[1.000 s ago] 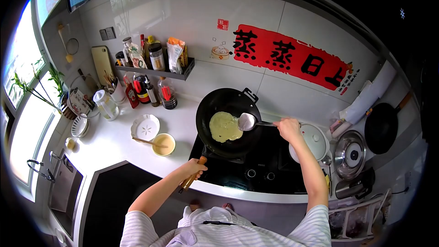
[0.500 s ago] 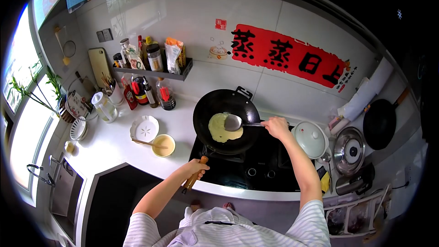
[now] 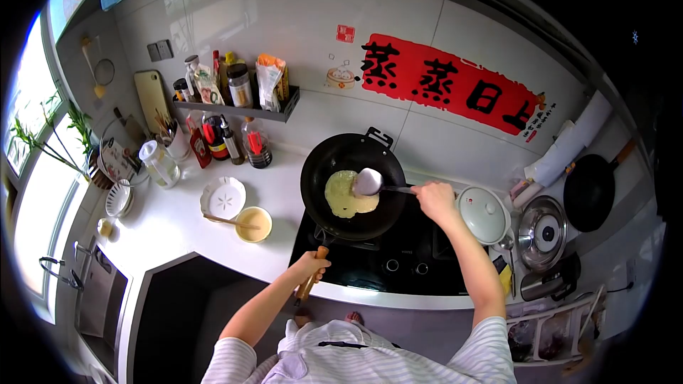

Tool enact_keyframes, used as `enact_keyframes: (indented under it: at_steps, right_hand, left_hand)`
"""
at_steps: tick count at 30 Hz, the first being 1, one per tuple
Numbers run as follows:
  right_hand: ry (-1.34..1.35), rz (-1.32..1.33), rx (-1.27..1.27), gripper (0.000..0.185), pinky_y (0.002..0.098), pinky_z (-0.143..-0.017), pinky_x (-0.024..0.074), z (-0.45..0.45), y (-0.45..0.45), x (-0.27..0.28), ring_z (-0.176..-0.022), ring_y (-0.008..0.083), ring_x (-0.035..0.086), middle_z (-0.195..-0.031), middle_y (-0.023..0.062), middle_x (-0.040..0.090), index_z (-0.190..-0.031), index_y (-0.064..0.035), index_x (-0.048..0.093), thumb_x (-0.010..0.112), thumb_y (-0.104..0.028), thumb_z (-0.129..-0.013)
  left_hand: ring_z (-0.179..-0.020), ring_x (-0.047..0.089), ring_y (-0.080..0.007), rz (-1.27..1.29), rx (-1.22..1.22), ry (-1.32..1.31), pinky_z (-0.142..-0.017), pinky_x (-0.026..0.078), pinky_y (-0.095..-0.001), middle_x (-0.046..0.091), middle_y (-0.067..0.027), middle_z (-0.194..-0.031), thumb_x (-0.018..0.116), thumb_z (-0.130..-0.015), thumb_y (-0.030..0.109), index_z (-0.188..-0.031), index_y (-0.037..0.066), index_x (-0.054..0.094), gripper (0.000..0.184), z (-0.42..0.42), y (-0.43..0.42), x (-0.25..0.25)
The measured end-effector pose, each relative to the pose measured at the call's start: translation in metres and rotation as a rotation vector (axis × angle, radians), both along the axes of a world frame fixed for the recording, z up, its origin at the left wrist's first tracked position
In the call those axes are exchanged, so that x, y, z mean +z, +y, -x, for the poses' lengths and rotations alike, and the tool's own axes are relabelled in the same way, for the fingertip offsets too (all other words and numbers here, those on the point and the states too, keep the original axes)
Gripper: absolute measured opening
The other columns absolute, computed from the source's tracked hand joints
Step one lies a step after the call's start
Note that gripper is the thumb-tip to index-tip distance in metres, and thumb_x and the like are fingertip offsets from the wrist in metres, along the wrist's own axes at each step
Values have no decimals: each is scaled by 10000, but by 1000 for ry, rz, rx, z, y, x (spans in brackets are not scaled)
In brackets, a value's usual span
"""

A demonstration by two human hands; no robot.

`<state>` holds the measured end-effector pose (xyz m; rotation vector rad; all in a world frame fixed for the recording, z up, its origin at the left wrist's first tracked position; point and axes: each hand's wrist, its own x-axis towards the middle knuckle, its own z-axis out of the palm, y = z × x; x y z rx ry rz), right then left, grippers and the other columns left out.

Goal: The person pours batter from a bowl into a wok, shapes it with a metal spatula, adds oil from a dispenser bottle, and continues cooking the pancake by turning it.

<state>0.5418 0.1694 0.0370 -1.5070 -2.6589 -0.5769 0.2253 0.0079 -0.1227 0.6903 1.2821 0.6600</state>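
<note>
A black wok (image 3: 327,149) sits on the left side of the black gas stove (image 3: 370,277). Inside it lies a pale yellow pancake (image 3: 341,199) with an uneven edge. My left hand (image 3: 311,265) is wrapped round the wok's wooden handle (image 3: 306,289). In my right hand (image 3: 435,201) is the handle of a metal spatula (image 3: 368,182), its blade over the pancake's upper right part; whether it touches the pancake I cannot tell. Left of the wok, a bowl of pale batter (image 3: 255,225) holds a wooden spoon (image 3: 229,221).
A white flower-shaped dish (image 3: 223,198) stands behind the bowl. Bottles (image 3: 256,144) line the wall under a spice shelf (image 3: 235,109). To the right are a white lidded pot (image 3: 482,215), a steel lid (image 3: 542,233) and a black frying pan (image 3: 589,192).
The spatula blade has shifted slightly right and up, its face now brighter. My left hand, still on the handle, has moved slightly. The pancake's outline differs a little.
</note>
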Motion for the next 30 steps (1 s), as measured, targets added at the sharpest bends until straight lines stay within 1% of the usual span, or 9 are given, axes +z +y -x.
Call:
enact_keyframes:
  at_steps: [2,5,9,13,17,19,21,24,30]
  right_hand:
    - [22,80,-8,243,399,-652,507,12,1,-14,-774,257,651,-807,66,659,-1058,-251,702,617,-236,-830]
    - [50,123,-6,250,401,-665,521,26,-3,-33,-817,255,648,-841,61,652,-1065,-236,698,618,-230,-828]
    - [99,105,1,175,397,-605,513,34,-16,-47,-766,272,648,-805,97,646,-939,-178,721,563,-220,-878]
    - [31,157,-32,236,401,-644,517,24,-24,-45,-749,267,657,-799,81,655,-1033,-232,712,617,-201,-819]
    - [-18,192,-24,224,398,-650,503,17,-33,-20,-758,270,653,-815,91,668,-980,-226,736,622,-164,-798]
    - [-28,133,-29,129,388,-667,505,15,-36,-9,-761,265,656,-762,83,665,-798,-169,727,604,-145,-766]
    - [-86,135,-35,123,383,-662,507,16,-36,2,-761,259,657,-771,77,667,-793,-164,726,607,-151,-762]
    - [-167,116,-59,127,376,-653,509,24,-38,10,-765,252,655,-780,75,664,-810,-159,723,606,-149,-762]
    - [50,93,-22,257,379,-644,504,41,-19,-32,-775,254,635,-807,70,645,-1033,-217,713,613,-159,-803]
  left_hand:
    - [-465,489,-122,3,22,-11,-420,433,-288,507,-15,-616,663,-826,113,-851,63,499,174,-11,-2,-1]
    - [-461,486,-126,-2,59,-57,-416,431,-295,500,-19,-616,647,-830,94,-856,59,489,164,-27,-5,-9]
    - [-456,485,-131,-16,115,-85,-413,431,-303,495,-27,-613,624,-840,69,-882,47,475,156,-37,-7,-9]
    - [-451,484,-132,-20,129,-57,-413,432,-305,496,-28,-611,621,-848,71,-887,49,475,153,-40,-7,-8]
    - [-449,483,-132,-18,129,-67,-413,434,-304,497,-27,-611,623,-853,77,-887,50,474,155,-39,-7,-12]
    - [-449,483,-133,-19,130,-73,-413,434,-304,497,-26,-611,623,-853,78,-885,51,474,155,-39,-7,-13]
    - [-448,483,-133,-21,132,-81,-414,434,-304,497,-25,-611,623,-854,78,-882,52,473,155,-39,-7,-14]
    - [-446,484,-133,-26,141,-84,-414,435,-306,497,-24,-607,624,-854,81,-874,55,474,154,-41,-7,-13]
    - [-444,483,-131,-24,138,-77,-414,435,-302,496,-22,-601,630,-851,91,-872,56,474,161,-41,-8,-14]
